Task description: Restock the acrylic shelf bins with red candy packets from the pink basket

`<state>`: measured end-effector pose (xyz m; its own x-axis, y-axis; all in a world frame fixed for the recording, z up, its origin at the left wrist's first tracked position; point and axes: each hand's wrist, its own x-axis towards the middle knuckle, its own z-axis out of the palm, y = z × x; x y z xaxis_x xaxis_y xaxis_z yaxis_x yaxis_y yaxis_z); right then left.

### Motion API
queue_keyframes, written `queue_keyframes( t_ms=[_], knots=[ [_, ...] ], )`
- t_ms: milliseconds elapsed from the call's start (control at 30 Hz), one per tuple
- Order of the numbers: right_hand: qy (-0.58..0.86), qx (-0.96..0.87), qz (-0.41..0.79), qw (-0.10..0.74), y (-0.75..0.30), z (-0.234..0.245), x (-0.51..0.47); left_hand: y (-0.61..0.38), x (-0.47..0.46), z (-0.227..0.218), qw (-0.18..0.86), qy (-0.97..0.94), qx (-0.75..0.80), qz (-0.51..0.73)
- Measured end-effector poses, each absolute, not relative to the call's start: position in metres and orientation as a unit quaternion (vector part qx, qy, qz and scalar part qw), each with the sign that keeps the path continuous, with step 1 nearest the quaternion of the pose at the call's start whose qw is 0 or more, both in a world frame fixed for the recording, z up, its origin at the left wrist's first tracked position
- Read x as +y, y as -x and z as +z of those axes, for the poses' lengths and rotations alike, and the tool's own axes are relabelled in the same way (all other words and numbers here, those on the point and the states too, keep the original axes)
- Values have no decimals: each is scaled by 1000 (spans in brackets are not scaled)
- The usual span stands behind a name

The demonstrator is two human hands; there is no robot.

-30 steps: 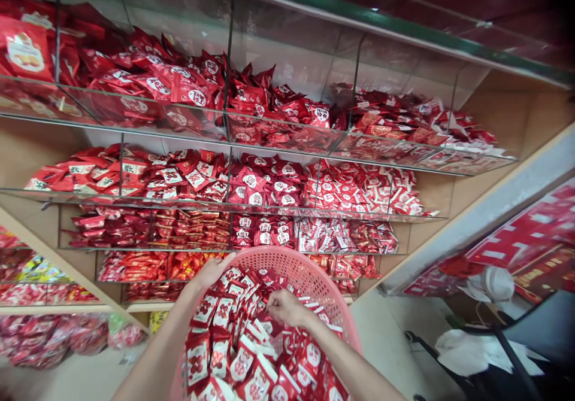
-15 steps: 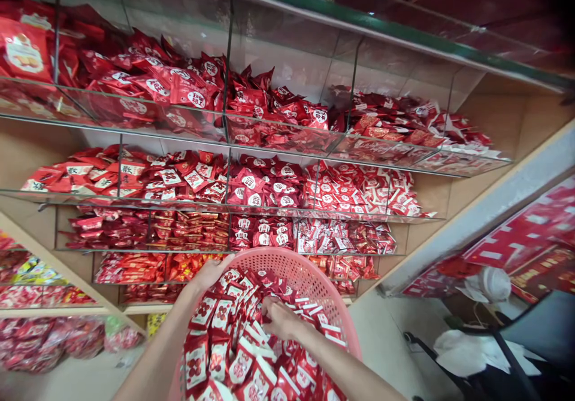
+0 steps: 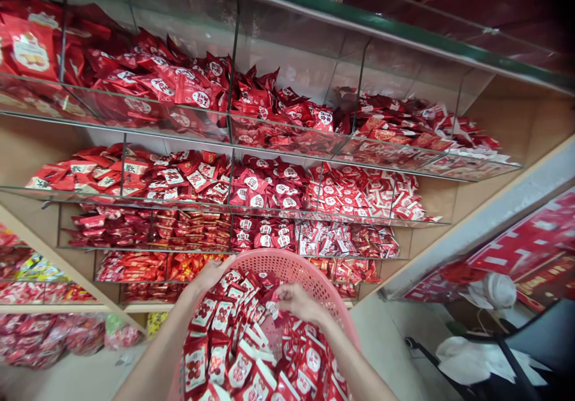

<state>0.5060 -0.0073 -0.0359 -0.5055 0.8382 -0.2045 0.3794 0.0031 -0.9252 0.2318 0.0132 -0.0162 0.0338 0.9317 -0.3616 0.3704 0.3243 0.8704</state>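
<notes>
A round pink plastic basket (image 3: 330, 287) with perforated sides is filled with small red-and-white snack packets (image 3: 240, 368). My left hand (image 3: 212, 274) is closed on the basket's far left rim. Over the packets, inside the basket, my right hand (image 3: 296, 302) is closed with its fingers curled. A dark red packet with a white oval label (image 3: 272, 310) shows at its fingertips. Beneath that packet, a patch of the basket's pink bottom is visible between the packets.
Glass-fronted shelves (image 3: 287, 157) full of red packets rise behind the basket. Bagged red goods (image 3: 85, 336) lie low at left. On the right are a dark chair (image 3: 507, 353) with white paper on it and a red patterned sheet (image 3: 525, 239).
My right hand has risen from among the packets and shifted right, with a dark red packet at its fingers. Packets below it have shifted. My left hand stays on the rim.
</notes>
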Motion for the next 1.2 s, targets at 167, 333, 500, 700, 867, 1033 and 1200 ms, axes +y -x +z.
queue_keyframes(
  t_ms=[167, 333, 500, 700, 867, 1033, 1200],
  knots=[
    [483, -379, 700, 365, -513, -37, -2, -231, 13, -18, 511, -502, 639, 280],
    [472, -219, 772, 364, -510, -47, -3, -232, 12, -16, 514, -503, 633, 286],
    [474, -195, 769, 383, -510, -55, -1, -233, 11, -13, 507, -507, 637, 284],
    [496, -185, 751, 395, -513, -67, 1, -232, 13, -16, 507, -500, 639, 289],
    [510, -193, 745, 385, -511, -73, 0, -231, 14, -17, 531, -498, 625, 283],
    [517, -227, 747, 351, -510, -65, -2, -231, 15, -21, 526, -492, 631, 288],
    [573, -357, 676, 296, -516, -59, 0, -229, 14, -22, 513, -513, 624, 288]
  ],
)
